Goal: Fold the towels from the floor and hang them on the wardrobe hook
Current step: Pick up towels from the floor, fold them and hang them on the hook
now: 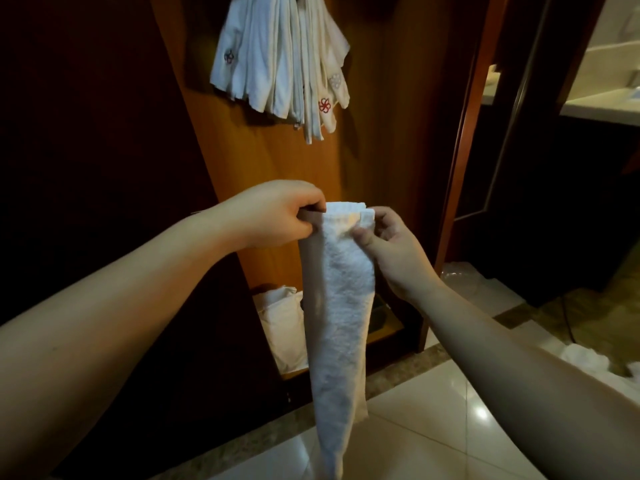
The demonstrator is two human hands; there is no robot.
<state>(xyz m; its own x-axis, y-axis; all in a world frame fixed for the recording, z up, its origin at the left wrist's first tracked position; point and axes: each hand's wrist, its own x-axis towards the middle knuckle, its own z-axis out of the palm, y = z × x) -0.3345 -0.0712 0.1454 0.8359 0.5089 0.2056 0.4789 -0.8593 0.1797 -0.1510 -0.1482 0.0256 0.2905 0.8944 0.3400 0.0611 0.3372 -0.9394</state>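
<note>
Both hands, left (273, 216) and right (388, 244), pinch towel (337, 306) top edge; long axis vertical.

The towel (337, 306) was white terry cloth, rough and matt. The wardrobe (381, 133) was smooth varnished wood, and the floor (433, 427) was glossy polished tile with a speckled stone border.
</note>
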